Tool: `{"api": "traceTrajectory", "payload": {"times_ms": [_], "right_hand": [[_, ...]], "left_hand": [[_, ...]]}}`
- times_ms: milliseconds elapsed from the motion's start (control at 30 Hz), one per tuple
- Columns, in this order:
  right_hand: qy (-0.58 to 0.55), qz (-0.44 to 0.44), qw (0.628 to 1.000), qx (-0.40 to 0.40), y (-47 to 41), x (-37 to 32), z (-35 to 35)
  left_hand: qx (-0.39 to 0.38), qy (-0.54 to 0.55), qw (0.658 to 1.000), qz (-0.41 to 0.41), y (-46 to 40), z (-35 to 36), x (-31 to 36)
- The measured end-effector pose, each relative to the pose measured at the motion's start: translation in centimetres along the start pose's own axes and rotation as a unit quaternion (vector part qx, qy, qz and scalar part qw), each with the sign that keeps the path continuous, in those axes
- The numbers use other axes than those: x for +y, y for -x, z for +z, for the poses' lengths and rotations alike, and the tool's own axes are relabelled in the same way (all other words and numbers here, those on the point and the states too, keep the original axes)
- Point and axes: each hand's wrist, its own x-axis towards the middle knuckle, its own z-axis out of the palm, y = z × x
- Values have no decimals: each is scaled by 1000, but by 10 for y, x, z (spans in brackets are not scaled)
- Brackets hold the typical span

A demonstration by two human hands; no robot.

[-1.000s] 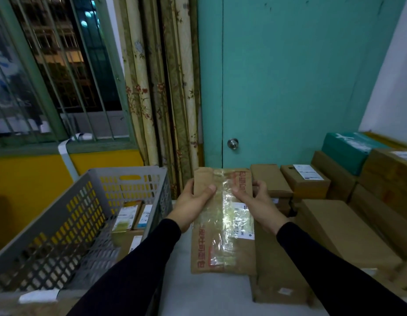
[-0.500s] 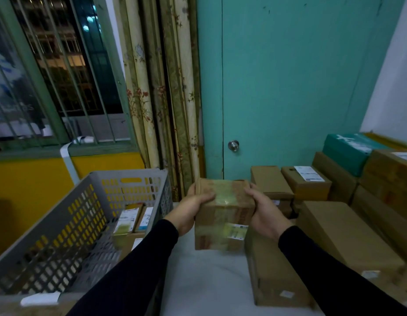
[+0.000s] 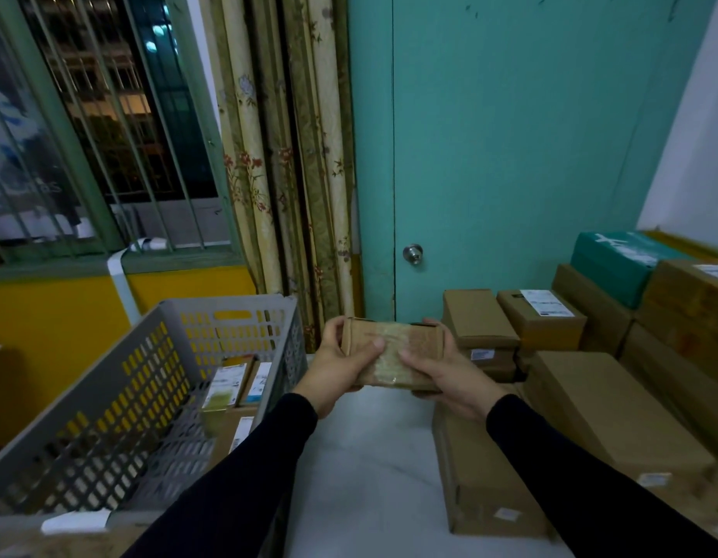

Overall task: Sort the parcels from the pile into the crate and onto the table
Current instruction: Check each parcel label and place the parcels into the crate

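Observation:
A flat brown taped parcel [image 3: 393, 348] hangs above the white table [image 3: 369, 469], tilted so I see mostly its narrow end. My left hand [image 3: 337, 370] grips its left side, thumb on the near face. Its right side is held by my right hand [image 3: 446, 376], thumb pressed on the tape. To the left stands the grey perforated crate [image 3: 120, 400] with a few labelled parcels [image 3: 228, 386] inside. The pile of brown cardboard boxes [image 3: 615, 404] fills the right side.
A long brown box [image 3: 482, 477] lies on the table under my right forearm. A teal box [image 3: 615, 263] tops the pile at far right. Behind are a teal door, curtains and a barred window.
Both hands have turned the parcel from lying face-up and long toward me to nearly end-on, and lifted it slightly away.

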Motion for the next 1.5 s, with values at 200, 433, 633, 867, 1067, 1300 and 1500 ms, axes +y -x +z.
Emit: {"api": "traceTrajectory", "payload": {"times_ms": [200, 433, 633, 867, 1067, 1300, 1500], "right_hand": [[-32, -34, 999, 23, 0, 4, 7], [-15, -47, 998, 24, 0, 5, 11], [-10, -67, 997, 35, 5, 1, 10], [10, -63, 997, 50, 8, -12, 14], [-67, -41, 993, 91, -5, -6, 6], [-171, 16, 985, 21, -1, -4, 13], [-103, -23, 994, 20, -2, -1, 27]], "left_hand": [[8, 15, 999, 36, -3, -2, -2], [10, 15, 999, 36, -3, -6, -8], [-22, 5, 1000, 2, 0, -8, -3], [-34, 137, 969, -203, -8, -19, -6], [-21, 137, 979, -148, -7, -19, -8], [29, -69, 997, -29, -4, -19, -11], [-60, 61, 993, -78, -1, -4, 1]]}}
